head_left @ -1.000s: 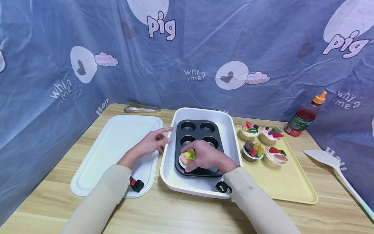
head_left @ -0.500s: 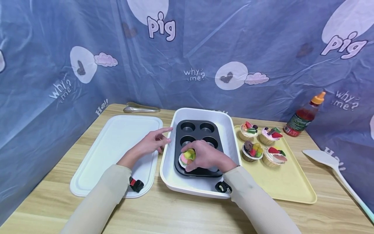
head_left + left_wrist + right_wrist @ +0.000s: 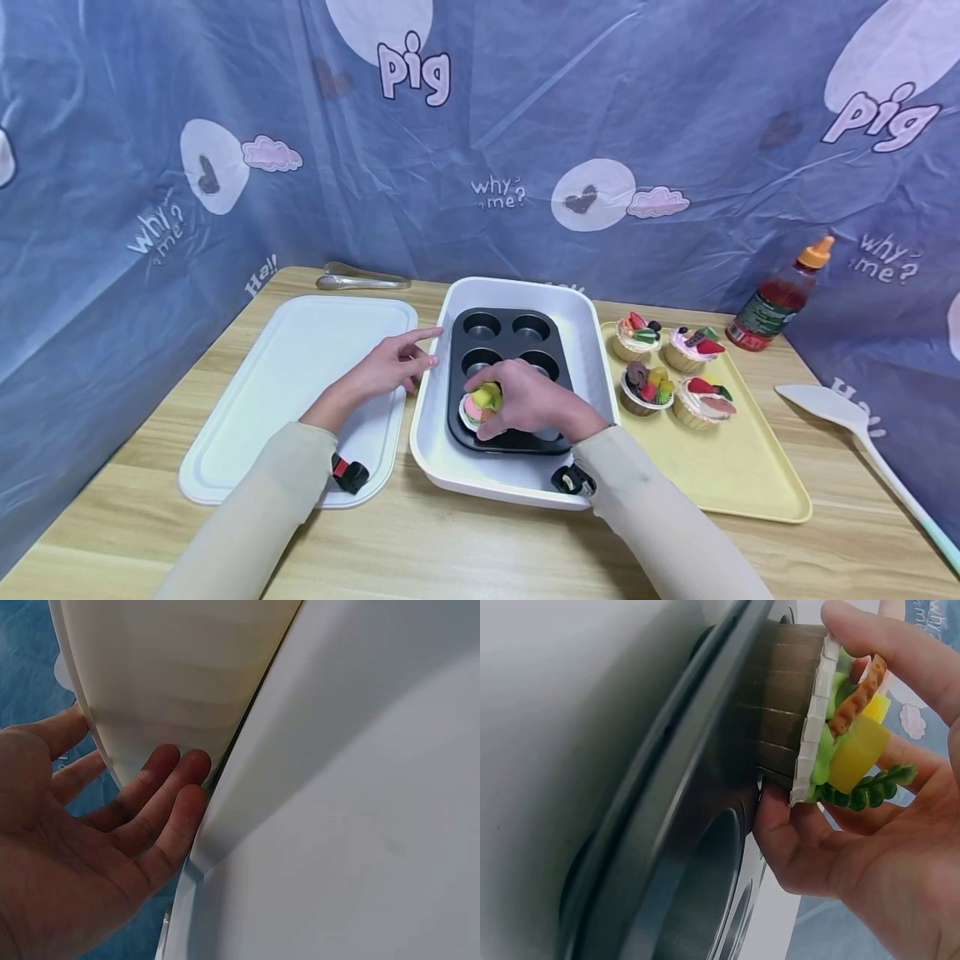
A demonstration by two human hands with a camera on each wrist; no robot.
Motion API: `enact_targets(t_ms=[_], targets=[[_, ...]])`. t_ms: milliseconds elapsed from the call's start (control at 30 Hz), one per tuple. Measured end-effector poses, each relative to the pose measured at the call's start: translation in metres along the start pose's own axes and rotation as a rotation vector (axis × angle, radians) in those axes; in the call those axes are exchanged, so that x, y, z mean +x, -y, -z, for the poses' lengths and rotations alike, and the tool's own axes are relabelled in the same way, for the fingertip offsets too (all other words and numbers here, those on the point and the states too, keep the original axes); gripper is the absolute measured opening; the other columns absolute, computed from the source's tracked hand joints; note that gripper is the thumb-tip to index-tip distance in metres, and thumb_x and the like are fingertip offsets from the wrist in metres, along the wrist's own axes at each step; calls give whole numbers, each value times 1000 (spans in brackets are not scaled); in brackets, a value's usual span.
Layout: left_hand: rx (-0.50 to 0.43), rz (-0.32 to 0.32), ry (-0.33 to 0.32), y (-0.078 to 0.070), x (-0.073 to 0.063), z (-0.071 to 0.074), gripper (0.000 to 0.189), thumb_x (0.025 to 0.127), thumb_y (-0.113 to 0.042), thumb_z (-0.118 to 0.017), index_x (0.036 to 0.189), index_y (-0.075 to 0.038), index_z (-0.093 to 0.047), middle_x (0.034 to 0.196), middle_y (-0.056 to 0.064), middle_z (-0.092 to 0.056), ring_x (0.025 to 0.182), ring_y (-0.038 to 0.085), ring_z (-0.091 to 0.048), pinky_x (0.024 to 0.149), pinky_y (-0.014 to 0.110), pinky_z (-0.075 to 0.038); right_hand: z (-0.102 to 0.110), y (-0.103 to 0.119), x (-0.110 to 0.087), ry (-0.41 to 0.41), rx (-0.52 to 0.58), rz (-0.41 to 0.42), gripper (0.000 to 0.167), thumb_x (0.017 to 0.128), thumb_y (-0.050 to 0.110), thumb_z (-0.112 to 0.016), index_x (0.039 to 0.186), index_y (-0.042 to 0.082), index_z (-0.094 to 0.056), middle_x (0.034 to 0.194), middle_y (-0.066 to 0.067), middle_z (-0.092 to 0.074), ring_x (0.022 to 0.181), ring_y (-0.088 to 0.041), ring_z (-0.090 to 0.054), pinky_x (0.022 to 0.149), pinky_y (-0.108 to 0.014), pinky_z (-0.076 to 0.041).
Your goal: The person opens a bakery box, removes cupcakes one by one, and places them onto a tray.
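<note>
My right hand (image 3: 521, 400) grips a toy cupcake (image 3: 480, 408) by its rim, thumb on one side and fingers on the other. In the right wrist view the cupcake (image 3: 787, 705) has a brown pleated wrapper and green, yellow and orange toppings; its base stands at a cup of the dark muffin tin (image 3: 679, 802). That cup is the near-left one of the tin (image 3: 510, 325), which lies inside a white bin (image 3: 517, 287). My left hand (image 3: 386, 364) is at the bin's left side, thumb and index on the rim, with the other fingers (image 3: 180, 825) against the outer wall.
A white tray (image 3: 300, 375) lies on the left, with metal tongs (image 3: 363, 282) behind it. Several toy cupcakes (image 3: 645, 387) stand on a yellow tray (image 3: 742, 475) at right. Beyond are a sauce bottle (image 3: 780, 296) and a white spoon (image 3: 832, 408).
</note>
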State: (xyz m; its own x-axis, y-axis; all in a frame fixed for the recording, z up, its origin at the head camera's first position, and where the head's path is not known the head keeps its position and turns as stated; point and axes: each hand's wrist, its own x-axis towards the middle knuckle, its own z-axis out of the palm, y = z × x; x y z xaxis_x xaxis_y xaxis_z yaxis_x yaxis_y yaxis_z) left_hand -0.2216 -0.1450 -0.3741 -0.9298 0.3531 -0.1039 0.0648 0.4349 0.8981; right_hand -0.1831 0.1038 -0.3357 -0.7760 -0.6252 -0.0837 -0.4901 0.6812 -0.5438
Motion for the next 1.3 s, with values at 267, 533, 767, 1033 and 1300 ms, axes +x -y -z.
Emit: enact_targets(t_ms=[267,533,767,1033,1300], targets=[[-6,-2,0,1,0,1,55,102,-25,-63,153,-21,-45,104,14,-66,78,23,-64,68,35,-59,3,-1,1,-2,18,6,53,70,20,-92,119,12,-74,102,1,-69,81,-10,-56,69,-24,-49],[-5,-5,-2,2,0,2,54,102,-24,-62,153,-21,-45,104,14,-65,78,23,-64,68,34,-59,2,0,1,-1,31,-29,53,70,20,-92,119,15,-74,103,3,-68,83,-11,-57,71,-26,-50],[-6,2,-6,3,0,1,54,102,-25,-62,153,-21,-45,104,14,-65,78,21,-64,67,32,-59,4,-1,-1,-46,76,-10,53,69,23,-93,118,15,-74,105,2,-69,83,-11,-57,74,-26,-50],[-13,-28,3,4,0,0,54,102,-24,-62,153,-18,-45,102,14,-66,77,21,-64,66,33,-58,9,-3,-7,-132,159,-21,53,68,24,-92,117,18,-75,99,3,-71,85,-13,-60,77,-27,-52],[-3,-15,2,3,1,1,56,101,-25,-63,154,-19,-44,102,14,-65,79,22,-63,67,34,-58,11,-2,-9,-157,202,-35,54,67,25,-92,118,18,-75,106,0,-70,85,-15,-60,75,-29,-52]])
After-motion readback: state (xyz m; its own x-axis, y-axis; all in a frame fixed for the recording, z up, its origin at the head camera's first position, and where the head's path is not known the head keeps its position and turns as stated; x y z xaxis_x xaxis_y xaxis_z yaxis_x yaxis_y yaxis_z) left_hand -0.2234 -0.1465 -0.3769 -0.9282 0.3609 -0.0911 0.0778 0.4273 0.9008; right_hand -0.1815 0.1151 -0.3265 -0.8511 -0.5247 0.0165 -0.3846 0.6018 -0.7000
